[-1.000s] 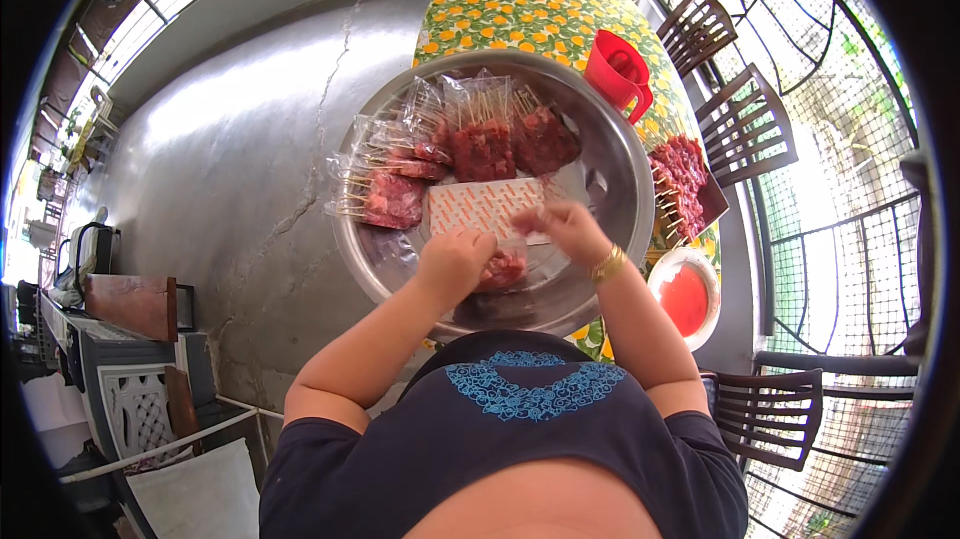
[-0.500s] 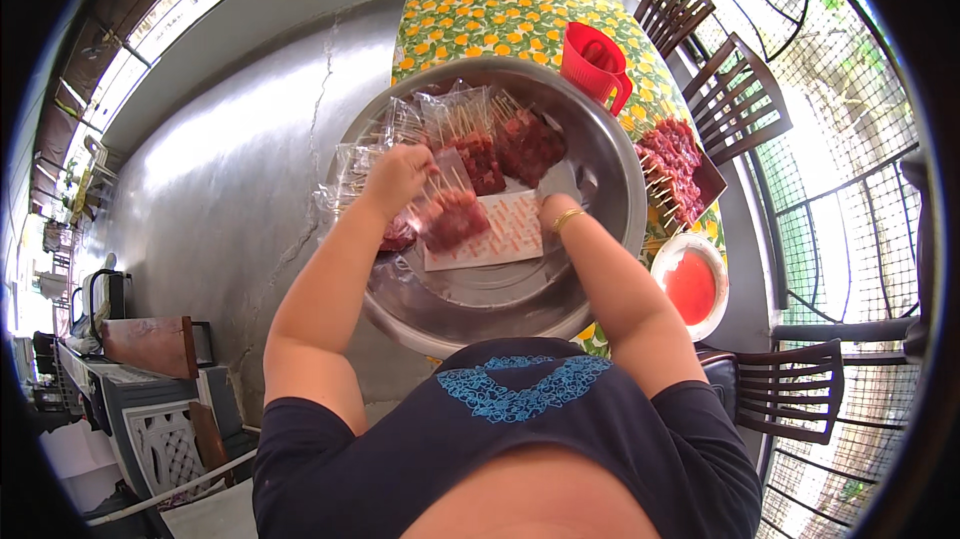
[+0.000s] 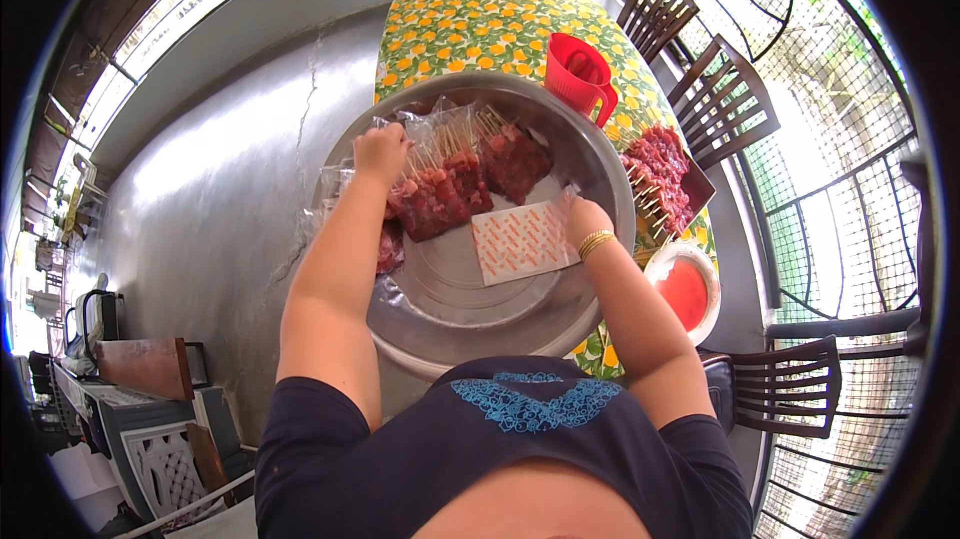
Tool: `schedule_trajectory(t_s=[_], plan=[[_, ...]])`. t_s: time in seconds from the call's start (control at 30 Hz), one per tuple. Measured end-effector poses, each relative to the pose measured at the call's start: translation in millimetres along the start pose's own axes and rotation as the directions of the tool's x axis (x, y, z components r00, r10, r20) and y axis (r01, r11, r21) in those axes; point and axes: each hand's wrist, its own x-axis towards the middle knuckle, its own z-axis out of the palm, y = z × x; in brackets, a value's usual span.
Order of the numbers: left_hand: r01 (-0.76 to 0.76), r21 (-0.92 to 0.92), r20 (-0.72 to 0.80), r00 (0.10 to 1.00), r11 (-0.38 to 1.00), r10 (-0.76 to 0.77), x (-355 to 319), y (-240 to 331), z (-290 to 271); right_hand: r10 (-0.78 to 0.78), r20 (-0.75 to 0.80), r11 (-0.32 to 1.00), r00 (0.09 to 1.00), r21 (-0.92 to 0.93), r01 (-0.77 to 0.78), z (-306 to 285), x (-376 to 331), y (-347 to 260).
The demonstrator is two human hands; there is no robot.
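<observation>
Overhead, both bare forearms reach forward from the lower edge into a large round silver metal basin (image 3: 600, 154) that sits on the tabletop under a yellow and green flowered cloth (image 3: 470, 29). The left hand (image 3: 381, 153) is stretched out to the basin's far left rim, knuckles up, its grip closed on the bare stick ends of a bundle of raw red meat skewers (image 3: 440, 197) that lies just right of it in the basin. The right hand (image 3: 584, 218), with a gold bangle (image 3: 595, 242) at the wrist, is held lower and nearer the body on the basin's right side; it touches the right edge of a flat white packet with an orange pattern (image 3: 522, 242) lying on the basin floor, and I cannot tell whether its grip is closed on the packet or only resting there.

Three clumps of skewered meat show in the basin: the held bundle, a second (image 3: 514, 159) behind it toward the far rim, and a third (image 3: 388, 245) partly hidden under the left forearm, with clear plastic wrap around them. One red plastic jug (image 3: 578, 75) stands just beyond the basin. One dark tray of more skewers (image 3: 662, 174) lies to the right, and one white bowl of red sauce (image 3: 685, 291) sits near the right elbow. Four dark wooden chairs stand along the tabletop's right side.
</observation>
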Motion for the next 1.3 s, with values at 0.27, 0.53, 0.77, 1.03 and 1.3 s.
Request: schedule_trajectory(t_s=[0.27, 0.53, 0.77, 1.03, 1.3], plan=[[-0.819, 0.098, 0.212, 0.572, 0.565, 0.793, -119.1, 42.1, 87.4, 0.275, -0.178, 0.912, 0.945, 0.359, -0.198, 9.0, -1.3, 0.2], [-0.635, 0.339, 0.332, 0.771, 0.694, 0.544, -137.3, 35.2, 121.3, 0.217, 0.055, 0.442, 0.975, 0.885, -0.148, 3.5, 0.7, 3.8], [-0.542, -0.051, 0.209, 0.815, 0.839, 0.540, -127.6, 38.6, 121.0, 0.071, 0.429, 0.241, 0.900, 0.868, -0.433, 20.9, 15.9, 28.7], [-0.599, 0.276, 0.423, 0.778, 0.752, 0.464, -133.6, 43.3, 113.6, -0.014, 0.253, 0.607, 0.967, -0.767, 0.209, 80.3, 42.4, -1.5], [-0.576, 0.286, 0.375, 0.803, 0.766, 0.464, -163.4, 34.9, 119.1, 0.293, -0.119, 0.894, 0.949, -0.317, -0.316, 65.2, 27.3, -12.4]])
